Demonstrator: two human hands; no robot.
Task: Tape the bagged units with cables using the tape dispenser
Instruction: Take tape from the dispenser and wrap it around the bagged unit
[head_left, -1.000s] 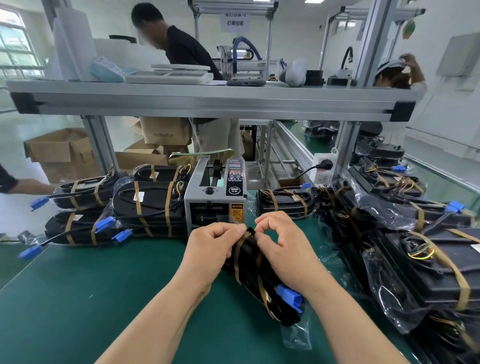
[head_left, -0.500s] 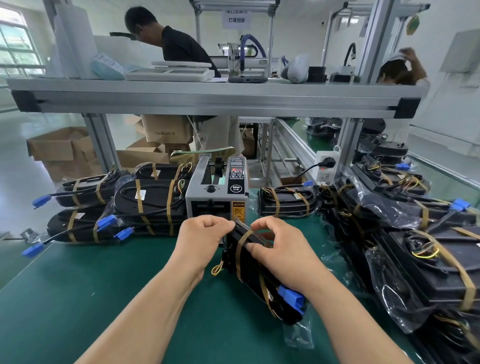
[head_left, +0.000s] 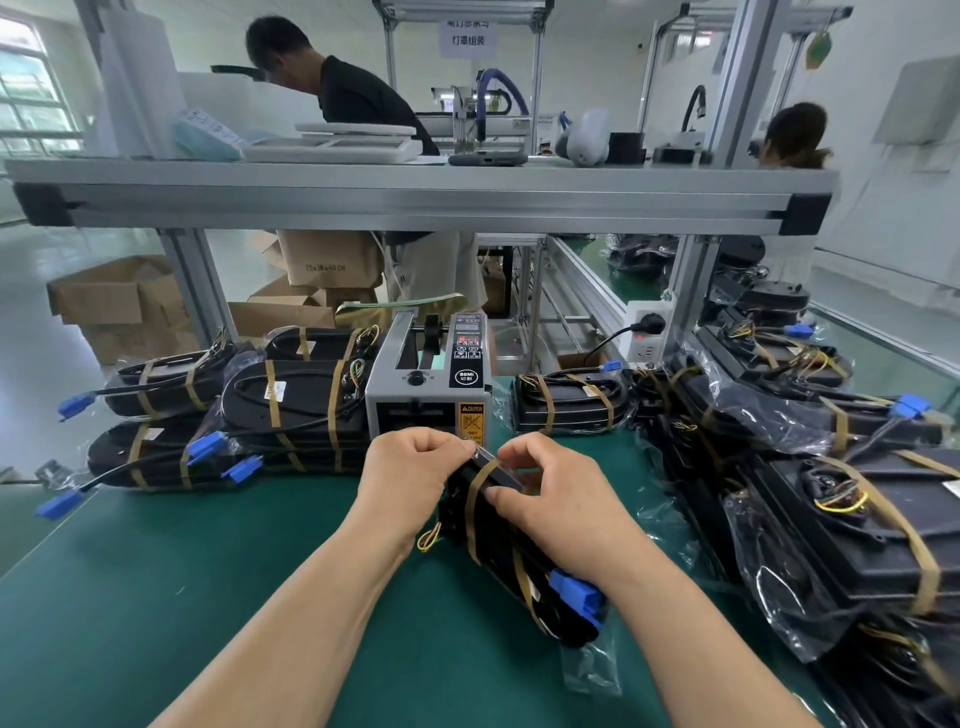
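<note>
A black bagged unit (head_left: 511, 561) with a blue connector (head_left: 576, 597) and brown tape bands lies tilted on the green mat, just in front of the grey tape dispenser (head_left: 428, 382). My left hand (head_left: 408, 480) grips the unit's far left end. My right hand (head_left: 553, 491) pinches the far end from the right, with its thumb pressed on a brown tape band. Yellow and orange wires stick out below my left hand.
Taped bagged units are stacked at the left (head_left: 249, 410), behind the dispenser at the right (head_left: 569, 402), and piled along the right edge (head_left: 831, 509). An aluminium shelf (head_left: 415, 195) spans overhead. A power strip (head_left: 644, 332) stands behind. Two people work beyond.
The unit and both hands have shifted slightly away from me toward the dispenser. My right hand has slid along the far tape band, pressing it down.
</note>
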